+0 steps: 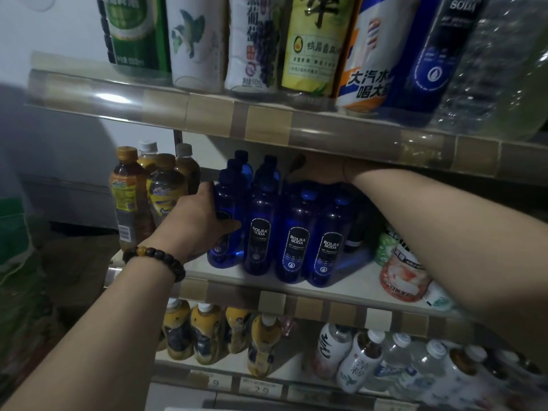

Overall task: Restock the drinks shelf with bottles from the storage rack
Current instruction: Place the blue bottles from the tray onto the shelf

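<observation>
Several dark blue "BOLSA SODA" bottles (296,241) stand in rows on the middle shelf (350,280). My left hand (192,221), with a bead bracelet on its wrist, grips the leftmost front blue bottle (229,200) around its body; the bottle stands on the shelf. My right hand (323,172) reaches deep under the upper shelf, above the caps of the back blue bottles. It lies in shadow, and its fingers are not plainly visible. A dark shape (298,163) juts out just left of it.
Brown tea bottles (127,197) stand left of the blue ones, close to my left hand. A peach-label bottle (403,277) and a green one lie under my right forearm. The upper shelf (267,120) holds large bottles, and the lower shelf holds yellow and white-capped ones (361,360).
</observation>
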{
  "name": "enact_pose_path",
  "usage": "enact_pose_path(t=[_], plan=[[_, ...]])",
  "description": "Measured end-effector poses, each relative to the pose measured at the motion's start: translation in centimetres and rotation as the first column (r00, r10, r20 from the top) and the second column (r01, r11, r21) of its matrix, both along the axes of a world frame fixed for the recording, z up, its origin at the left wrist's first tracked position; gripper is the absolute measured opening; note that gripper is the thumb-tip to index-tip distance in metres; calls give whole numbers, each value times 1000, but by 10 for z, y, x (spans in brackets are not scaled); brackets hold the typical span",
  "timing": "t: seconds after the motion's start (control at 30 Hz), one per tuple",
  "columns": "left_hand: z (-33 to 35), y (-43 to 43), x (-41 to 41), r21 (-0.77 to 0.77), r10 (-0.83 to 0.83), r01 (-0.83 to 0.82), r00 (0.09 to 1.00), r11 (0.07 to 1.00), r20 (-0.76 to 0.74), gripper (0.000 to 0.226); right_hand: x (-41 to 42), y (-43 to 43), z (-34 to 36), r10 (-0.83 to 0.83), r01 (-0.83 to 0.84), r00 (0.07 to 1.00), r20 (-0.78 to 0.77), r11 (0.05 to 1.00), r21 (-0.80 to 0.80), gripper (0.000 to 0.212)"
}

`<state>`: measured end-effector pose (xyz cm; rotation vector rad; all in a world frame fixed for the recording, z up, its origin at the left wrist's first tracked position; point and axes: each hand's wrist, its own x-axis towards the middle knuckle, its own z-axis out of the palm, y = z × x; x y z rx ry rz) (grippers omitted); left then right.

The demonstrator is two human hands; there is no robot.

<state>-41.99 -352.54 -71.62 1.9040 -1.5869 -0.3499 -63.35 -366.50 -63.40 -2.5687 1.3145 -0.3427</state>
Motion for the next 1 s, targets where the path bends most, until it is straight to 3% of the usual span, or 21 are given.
enact_pose_path(t=[0.17, 0.37, 0.67, 0.83, 1.0], plan=[[1, 1, -5, -6, 16, -16, 1000, 1000, -6, 64, -11, 2, 0, -22, 22, 999, -46, 1000, 4, 27], [0, 3, -5, -6, 11, -12, 999, 1000, -40, 67, -10, 6, 1, -38, 29, 991, -126, 997, -73, 33], [1, 6, -5, -16, 28, -28, 1000, 999, 3, 71, -19, 9, 2, -36, 36, 998, -45, 999, -13, 40], [9, 5, -17, -138, 75, -77, 997, 987, -19, 60, -50, 12, 4, -123, 118, 986, -110, 992, -49, 42], [8, 6, -27, -214, 103, -104, 995, 971, -15, 56, -64, 15, -6, -145, 143, 988, -48, 989, -46, 34]])
